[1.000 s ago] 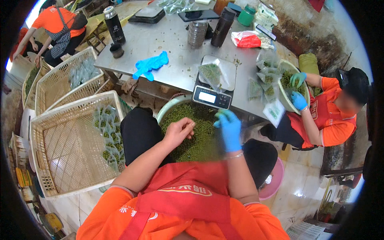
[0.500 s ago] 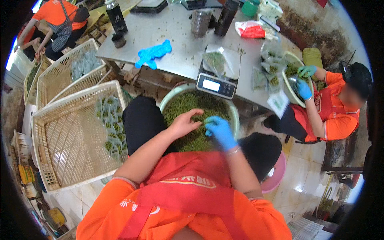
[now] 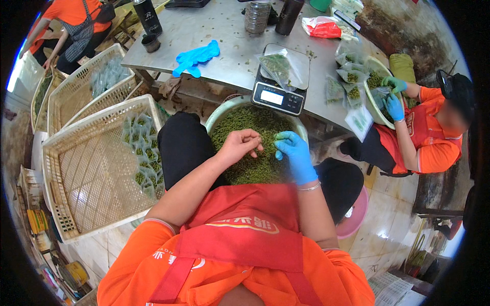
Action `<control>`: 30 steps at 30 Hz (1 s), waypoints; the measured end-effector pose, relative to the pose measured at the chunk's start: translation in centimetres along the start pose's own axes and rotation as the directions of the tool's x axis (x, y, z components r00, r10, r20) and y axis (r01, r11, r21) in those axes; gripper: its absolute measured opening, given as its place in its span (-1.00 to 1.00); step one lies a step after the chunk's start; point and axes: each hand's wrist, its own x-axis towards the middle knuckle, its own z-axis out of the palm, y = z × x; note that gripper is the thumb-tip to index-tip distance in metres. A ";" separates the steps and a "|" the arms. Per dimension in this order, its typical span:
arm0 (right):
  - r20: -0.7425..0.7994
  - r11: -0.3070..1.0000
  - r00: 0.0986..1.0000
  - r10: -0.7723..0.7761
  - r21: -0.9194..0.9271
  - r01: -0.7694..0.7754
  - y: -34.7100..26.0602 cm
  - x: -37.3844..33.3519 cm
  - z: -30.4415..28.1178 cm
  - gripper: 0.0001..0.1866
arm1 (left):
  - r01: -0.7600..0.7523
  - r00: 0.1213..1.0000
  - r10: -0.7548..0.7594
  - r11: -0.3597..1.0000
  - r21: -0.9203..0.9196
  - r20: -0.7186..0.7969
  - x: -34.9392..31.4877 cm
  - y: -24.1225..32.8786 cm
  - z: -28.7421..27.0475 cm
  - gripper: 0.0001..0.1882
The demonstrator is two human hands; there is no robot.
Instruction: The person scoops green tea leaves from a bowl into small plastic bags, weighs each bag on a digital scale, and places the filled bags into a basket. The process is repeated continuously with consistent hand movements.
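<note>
A pale green tub (image 3: 301, 131) between my knees holds a heap of small green berries (image 3: 258, 168) like peppercorns. Over the heap, my bare left hand (image 3: 241, 146) has its fingers curled in, thumb against fingertips; whatever is in them is too small to name. Just to its right, my right hand (image 3: 294, 153) in a blue glove pinches its thumb and fingers together, with a bit of green at the tips that I cannot make out. The hands are apart. Beyond them, a digital scale (image 3: 278, 97) at the table's edge bears a clear bag (image 3: 278, 66) of green berries.
A white plastic crate (image 3: 92, 178) with filled bags (image 3: 145, 148) stands left; another crate (image 3: 64, 109) is behind it. The metal table (image 3: 224, 30) holds a blue glove (image 3: 196, 57) and dark bottles (image 3: 290, 18). A co-worker (image 3: 431, 127) works at a tub on the right. A pink basin (image 3: 357, 214) is by my right knee.
My left hand's fingers have drawn in from a wider spread. My right hand has shifted a little right and toward the far side. The view has tilted slightly; the co-worker's hands have moved closer together.
</note>
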 end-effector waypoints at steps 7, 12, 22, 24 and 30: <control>0.083 0.944 0.992 0.099 -0.322 -0.067 -0.4 -0.8 -0.7 -0.65 | -0.006 1.000 0.006 0.999 -0.041 0.013 0.0 0.4 0.3 -0.81; 0.129 0.992 0.991 -0.039 -0.117 0.054 -0.2 -0.9 1.2 -0.61 | -0.002 0.992 -0.004 0.999 0.047 0.123 -0.2 -0.3 0.7 -0.82; 0.179 0.943 0.968 0.175 -0.312 -0.113 -0.9 -1.5 -0.3 -0.89 | -0.268 0.963 0.195 0.695 0.667 0.184 -1.3 0.1 0.6 -0.81; 0.159 0.938 0.970 0.187 -0.321 -0.128 -1.9 -1.6 -0.8 -0.90 | -0.287 0.956 0.242 0.653 0.700 0.166 -1.3 0.2 0.4 -0.81; -0.221 0.945 0.935 -0.276 0.115 0.307 -6.8 4.5 0.6 -0.67 | -0.156 0.988 0.114 0.700 0.697 0.106 -0.5 0.3 0.1 -0.81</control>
